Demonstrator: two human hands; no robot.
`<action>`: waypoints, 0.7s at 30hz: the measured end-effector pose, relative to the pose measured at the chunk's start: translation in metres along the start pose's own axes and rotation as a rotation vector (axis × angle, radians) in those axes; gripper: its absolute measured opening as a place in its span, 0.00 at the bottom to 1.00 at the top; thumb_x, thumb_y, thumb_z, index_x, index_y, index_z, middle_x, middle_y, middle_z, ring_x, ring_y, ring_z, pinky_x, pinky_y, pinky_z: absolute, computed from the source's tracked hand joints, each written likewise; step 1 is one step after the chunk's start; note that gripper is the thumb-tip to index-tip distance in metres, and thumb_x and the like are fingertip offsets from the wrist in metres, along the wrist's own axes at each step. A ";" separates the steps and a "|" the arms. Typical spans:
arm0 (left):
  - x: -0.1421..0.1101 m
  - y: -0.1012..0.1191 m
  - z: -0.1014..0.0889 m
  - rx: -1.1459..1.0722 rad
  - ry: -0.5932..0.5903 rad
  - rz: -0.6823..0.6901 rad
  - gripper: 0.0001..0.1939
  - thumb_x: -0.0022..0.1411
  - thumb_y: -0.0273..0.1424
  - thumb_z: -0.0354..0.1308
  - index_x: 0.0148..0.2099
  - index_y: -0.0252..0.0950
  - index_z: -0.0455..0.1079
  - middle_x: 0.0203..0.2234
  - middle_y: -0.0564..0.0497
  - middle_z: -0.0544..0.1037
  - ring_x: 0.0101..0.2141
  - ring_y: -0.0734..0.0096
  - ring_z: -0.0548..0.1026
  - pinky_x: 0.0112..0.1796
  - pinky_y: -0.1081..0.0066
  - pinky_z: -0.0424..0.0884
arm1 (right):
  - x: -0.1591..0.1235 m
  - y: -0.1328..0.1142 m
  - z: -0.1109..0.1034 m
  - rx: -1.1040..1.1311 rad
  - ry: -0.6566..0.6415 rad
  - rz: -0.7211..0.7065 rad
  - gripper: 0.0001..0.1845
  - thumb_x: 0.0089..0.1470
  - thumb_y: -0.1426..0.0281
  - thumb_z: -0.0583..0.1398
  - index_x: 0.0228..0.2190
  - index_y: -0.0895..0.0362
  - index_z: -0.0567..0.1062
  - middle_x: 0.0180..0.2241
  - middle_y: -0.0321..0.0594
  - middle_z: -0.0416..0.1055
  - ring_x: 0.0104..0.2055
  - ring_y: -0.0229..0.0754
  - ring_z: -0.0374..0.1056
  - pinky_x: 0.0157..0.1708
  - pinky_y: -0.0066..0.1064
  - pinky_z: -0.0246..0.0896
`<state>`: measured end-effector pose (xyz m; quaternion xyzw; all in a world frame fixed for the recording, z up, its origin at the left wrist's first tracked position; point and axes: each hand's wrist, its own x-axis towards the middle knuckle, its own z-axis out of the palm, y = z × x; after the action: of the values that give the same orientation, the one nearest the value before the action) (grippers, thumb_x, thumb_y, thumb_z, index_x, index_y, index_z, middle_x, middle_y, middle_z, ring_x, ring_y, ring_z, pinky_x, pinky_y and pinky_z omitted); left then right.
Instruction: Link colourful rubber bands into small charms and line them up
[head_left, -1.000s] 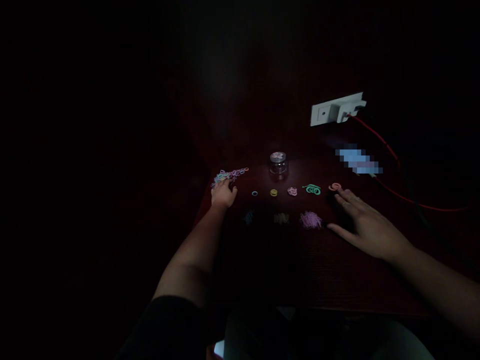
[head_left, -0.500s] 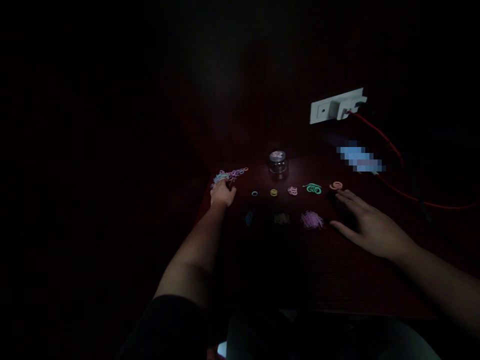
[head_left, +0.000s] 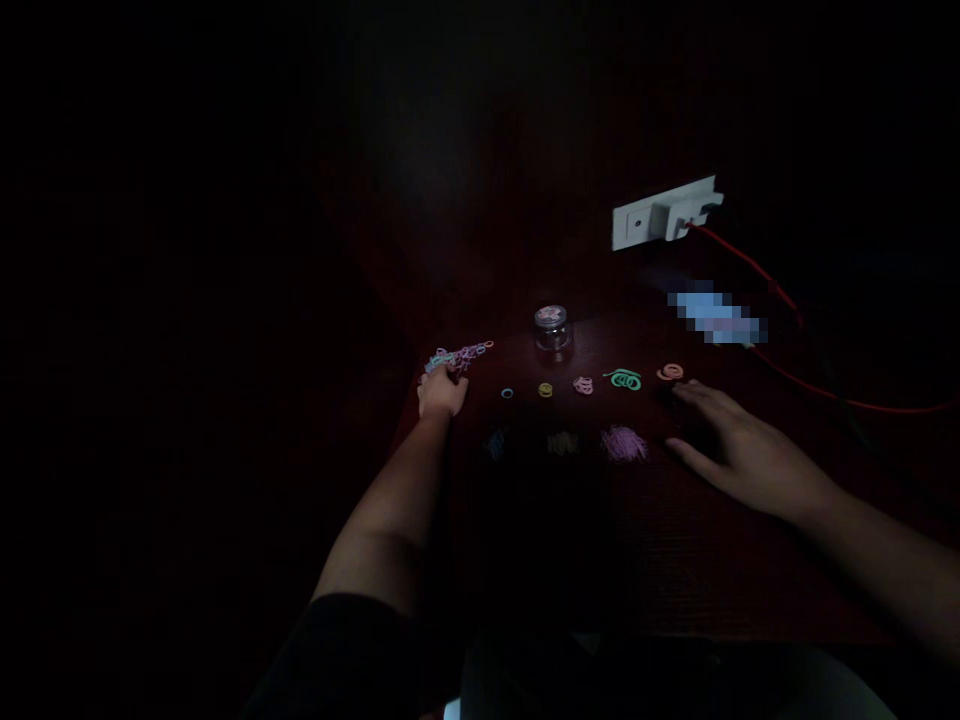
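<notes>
My left hand [head_left: 442, 392] lies at the near edge of a mixed pile of small coloured elastic bands [head_left: 457, 356]. Its thumb stands apart from the fingers, whose tips are partly hidden at the pile. My right hand [head_left: 739, 450] is open, palm down, with its fingertips just below some orange rings [head_left: 670, 372]. Between the hands runs a row of small groups: a blue ring [head_left: 507, 393], yellow rings [head_left: 545, 390], pink rings [head_left: 583, 385] and green coils [head_left: 625, 379]. Nearer me lie a purple heap [head_left: 625, 443], a dim yellowish heap [head_left: 562, 443] and a dark blue heap [head_left: 496, 443].
A clear lidded jar [head_left: 552, 328] stands behind the row on the dark red table [head_left: 675, 570]. At the back right are a white wall socket with a plug [head_left: 667, 215], a red cable [head_left: 757, 265] and a blurred-out bright object [head_left: 716, 315]. The surroundings are very dark.
The view has shifted slightly. My left hand has drawn a little back from the pile, uncovering more of it. My right hand stays almost in place.
</notes>
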<state>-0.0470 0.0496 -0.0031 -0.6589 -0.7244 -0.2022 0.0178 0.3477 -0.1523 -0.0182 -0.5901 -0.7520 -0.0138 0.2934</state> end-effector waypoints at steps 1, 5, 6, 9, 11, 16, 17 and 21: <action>0.000 0.000 0.000 0.004 0.002 0.011 0.19 0.58 0.41 0.53 0.50 0.41 0.69 0.47 0.42 0.73 0.52 0.51 0.67 0.51 0.56 0.62 | 0.000 0.000 0.000 0.007 0.003 0.001 0.36 0.55 0.55 0.56 0.60 0.57 0.58 0.61 0.49 0.58 0.60 0.57 0.60 0.58 0.48 0.59; 0.001 -0.001 0.001 0.047 0.014 0.078 0.18 0.60 0.39 0.51 0.50 0.42 0.70 0.48 0.44 0.74 0.52 0.51 0.66 0.50 0.56 0.63 | 0.000 0.000 0.000 0.028 0.022 0.001 0.35 0.55 0.55 0.56 0.61 0.55 0.58 0.60 0.48 0.59 0.59 0.58 0.61 0.57 0.49 0.60; 0.001 -0.001 0.002 0.060 0.019 0.090 0.18 0.60 0.38 0.50 0.51 0.41 0.70 0.48 0.44 0.74 0.52 0.51 0.66 0.51 0.55 0.62 | 0.000 0.000 0.000 0.030 0.024 0.001 0.35 0.55 0.55 0.56 0.61 0.55 0.58 0.60 0.48 0.59 0.59 0.58 0.61 0.57 0.49 0.61; 0.000 0.000 0.003 0.083 0.039 0.102 0.18 0.61 0.37 0.49 0.50 0.39 0.70 0.49 0.42 0.74 0.52 0.50 0.65 0.51 0.54 0.62 | 0.000 0.000 0.001 0.036 0.016 0.010 0.35 0.55 0.55 0.55 0.60 0.56 0.58 0.61 0.48 0.58 0.59 0.57 0.61 0.58 0.48 0.60; -0.001 0.000 0.003 0.085 0.055 0.103 0.18 0.61 0.36 0.49 0.50 0.37 0.70 0.49 0.41 0.74 0.53 0.50 0.65 0.51 0.54 0.61 | 0.000 0.000 0.000 0.040 0.017 0.017 0.35 0.55 0.55 0.55 0.61 0.56 0.58 0.61 0.47 0.58 0.59 0.57 0.60 0.58 0.47 0.60; -0.004 0.001 0.001 0.039 0.106 0.110 0.19 0.59 0.37 0.51 0.50 0.38 0.70 0.49 0.43 0.74 0.52 0.54 0.66 0.53 0.59 0.61 | 0.000 0.000 0.000 0.051 0.029 0.028 0.34 0.55 0.55 0.55 0.60 0.55 0.59 0.60 0.46 0.59 0.59 0.57 0.60 0.57 0.46 0.61; -0.004 0.001 0.001 0.025 0.120 0.110 0.18 0.59 0.37 0.52 0.50 0.38 0.71 0.48 0.44 0.75 0.52 0.55 0.67 0.53 0.60 0.61 | 0.000 0.000 -0.001 0.057 0.029 0.030 0.34 0.55 0.55 0.55 0.60 0.55 0.59 0.60 0.47 0.60 0.59 0.56 0.60 0.57 0.46 0.61; -0.006 0.000 -0.001 -0.058 0.136 0.122 0.13 0.58 0.38 0.53 0.41 0.38 0.74 0.42 0.45 0.78 0.47 0.59 0.72 0.52 0.64 0.63 | 0.002 -0.002 -0.002 0.072 0.039 0.036 0.33 0.55 0.56 0.55 0.59 0.57 0.61 0.59 0.49 0.61 0.59 0.56 0.61 0.57 0.45 0.61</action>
<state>-0.0466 0.0440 -0.0042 -0.6866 -0.6740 -0.2658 0.0604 0.3469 -0.1522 -0.0152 -0.5923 -0.7353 0.0072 0.3293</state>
